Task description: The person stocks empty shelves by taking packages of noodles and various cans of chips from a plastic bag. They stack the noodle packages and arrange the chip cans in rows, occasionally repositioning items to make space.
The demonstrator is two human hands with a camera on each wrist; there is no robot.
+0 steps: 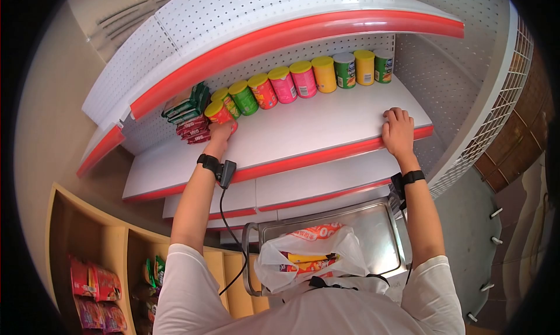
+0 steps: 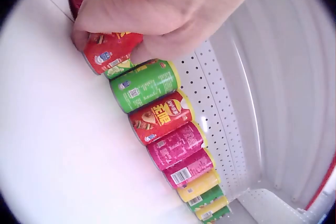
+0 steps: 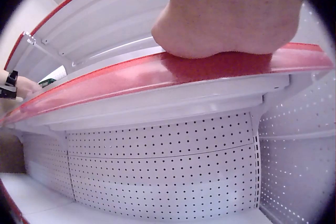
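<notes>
My left hand (image 1: 220, 133) grips a red chip canister with a yellow lid (image 1: 216, 111) at the left end of a row. In the left wrist view, fingers and thumb wrap round the red canister (image 2: 106, 51), covering its upper part. Right behind it stands a yellow-green canister (image 1: 226, 100), and a green canister (image 2: 146, 86) comes after. Stacked dark red snack packs (image 1: 194, 129) lie just left of that hand. My right hand (image 1: 399, 132) rests on the white shelf (image 1: 326, 116) near its front right edge, holding nothing.
Pink, yellow and green canisters (image 1: 303, 79) continue along the shelf's back. An upper shelf with a red edge (image 1: 291, 32) overhangs them. Below is a metal cart (image 1: 382, 236) with a plastic bag (image 1: 274, 271) of goods. A wooden rack (image 1: 119, 236) with snack packs stands lower left.
</notes>
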